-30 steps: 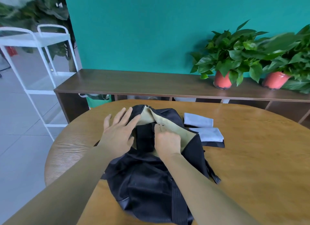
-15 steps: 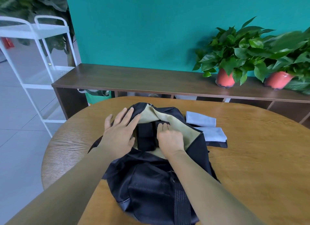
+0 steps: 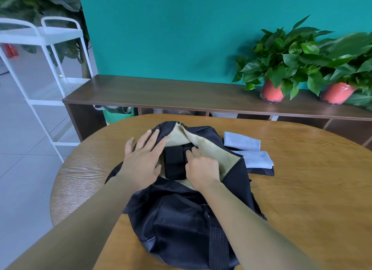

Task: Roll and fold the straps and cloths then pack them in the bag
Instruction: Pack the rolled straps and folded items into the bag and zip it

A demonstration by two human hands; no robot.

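The head view looks down on a round wooden counter where a black bag lies flat, its mesh-panelled front toward the person and its zipped mouth spread wide toward the far edge, showing a beige lining. Inside that opening sit black straps, folded into compact blocks and lying side by side against the lining. The left hand lies flat on the bag's left flap at the edge of the opening, fingers straight and spread, gripping nothing. The right hand reaches into the opening from the near side; its fingers lie bent over the right part of the straps and its thumb sits against them, but I cannot tell whether it pinches them or only presses them down. Just beside the bag on its right, two pale grey-blue folded cloths rest on the counter: a far cloth and a near cloth, the near one lying on a dark folded piece that touches the bag's side. Beyond the counter a long dark-wood sideboard stands against a teal wall, carrying two leafy plants in red pots at its right end. A green sack shows in the space under the sideboard, and a white wire cart stands on the tiled floor at the left.
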